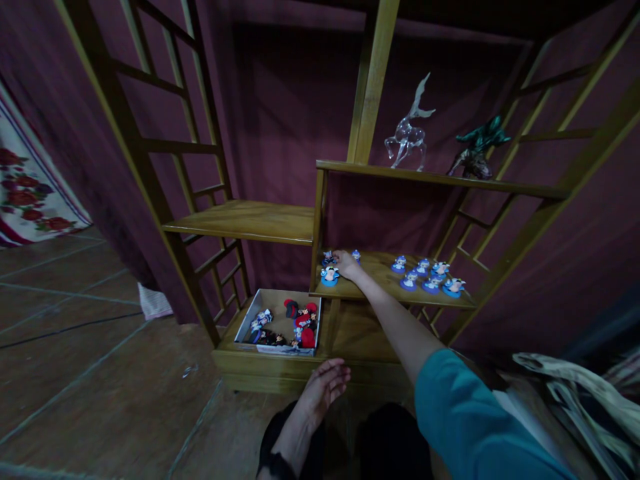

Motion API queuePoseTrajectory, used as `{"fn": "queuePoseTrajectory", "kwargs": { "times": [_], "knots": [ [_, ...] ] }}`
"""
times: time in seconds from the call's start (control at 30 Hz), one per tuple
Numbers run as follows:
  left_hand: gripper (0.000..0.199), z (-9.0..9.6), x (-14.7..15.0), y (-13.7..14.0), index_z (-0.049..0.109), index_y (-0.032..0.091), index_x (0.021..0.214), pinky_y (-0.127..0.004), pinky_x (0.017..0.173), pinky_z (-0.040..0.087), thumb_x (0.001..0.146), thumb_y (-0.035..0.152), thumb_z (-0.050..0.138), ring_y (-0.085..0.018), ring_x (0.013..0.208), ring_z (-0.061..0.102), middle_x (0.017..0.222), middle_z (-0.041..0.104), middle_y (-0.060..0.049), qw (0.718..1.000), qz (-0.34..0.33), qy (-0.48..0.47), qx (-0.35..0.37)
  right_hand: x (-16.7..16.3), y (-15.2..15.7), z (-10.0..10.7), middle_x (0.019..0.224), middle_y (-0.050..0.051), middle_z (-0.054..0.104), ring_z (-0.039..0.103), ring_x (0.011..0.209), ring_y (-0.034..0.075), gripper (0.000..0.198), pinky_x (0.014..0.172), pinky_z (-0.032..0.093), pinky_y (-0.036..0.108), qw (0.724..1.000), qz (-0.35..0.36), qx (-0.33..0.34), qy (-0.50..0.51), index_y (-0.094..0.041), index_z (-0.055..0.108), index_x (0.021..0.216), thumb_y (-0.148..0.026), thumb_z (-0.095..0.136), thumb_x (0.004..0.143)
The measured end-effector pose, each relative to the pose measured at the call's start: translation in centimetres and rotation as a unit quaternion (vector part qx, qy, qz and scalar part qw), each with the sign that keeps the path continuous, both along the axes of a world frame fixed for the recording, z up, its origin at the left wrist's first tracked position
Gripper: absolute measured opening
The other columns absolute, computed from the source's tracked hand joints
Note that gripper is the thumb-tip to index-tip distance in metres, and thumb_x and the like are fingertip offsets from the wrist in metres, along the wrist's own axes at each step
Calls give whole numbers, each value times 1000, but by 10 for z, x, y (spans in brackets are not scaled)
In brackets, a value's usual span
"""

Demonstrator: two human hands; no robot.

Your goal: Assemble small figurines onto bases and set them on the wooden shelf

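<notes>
- The right hand point(347, 265) is being held at the left end of the lower right shelf point(381, 265), with its fingers curled beside a small dark figurine point(329, 258).
- That figurine is being kept at the back of the shelf, just behind a blue-based figurine point(329, 275); whether it is being gripped or only touched cannot be told, as the fingertips are being hidden in dim light.
- The left hand point(323, 390) is being held low in front of the cabinet, fingers loosely spread, with nothing being carried in it.
- Little weight is being suggested by the figurine's size; a light, stiff, probably plastic body is being assumed, so a gentle pinch is being favoured.
- A hold around the body or base is being judged safest, since thin parts could be bent or snapped, and a smooth surface might be slippery.
- Room for the fingers is being narrowed by the blue-based figurine in front and by a purple figurine point(356, 256) to the right, either of which could be tipped.
- More figurines are being held in an open box point(277, 349) below, red, dark and pale ones being jumbled together.
</notes>
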State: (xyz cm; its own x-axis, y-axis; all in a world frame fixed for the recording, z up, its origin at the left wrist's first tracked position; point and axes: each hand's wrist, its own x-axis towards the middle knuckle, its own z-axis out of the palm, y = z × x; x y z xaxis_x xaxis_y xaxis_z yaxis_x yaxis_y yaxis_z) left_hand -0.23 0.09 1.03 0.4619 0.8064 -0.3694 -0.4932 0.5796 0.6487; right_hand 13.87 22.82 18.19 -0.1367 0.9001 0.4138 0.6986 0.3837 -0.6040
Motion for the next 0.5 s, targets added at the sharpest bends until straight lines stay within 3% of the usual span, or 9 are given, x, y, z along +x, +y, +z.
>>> {"fn": "queuePoseTrajectory", "kwargs": {
  "times": [0.5],
  "knots": [
    [39, 2, 0, -1, 55, 17, 106, -26, 74, 44, 70, 26, 67, -18, 88, 63, 102, 65, -12, 1000, -12, 16, 10, 0, 6, -7, 63, -1, 58, 52, 60, 12, 11, 58, 41, 22, 999, -16, -9, 34, -15, 63, 71, -20, 65, 62]
  ]
}}
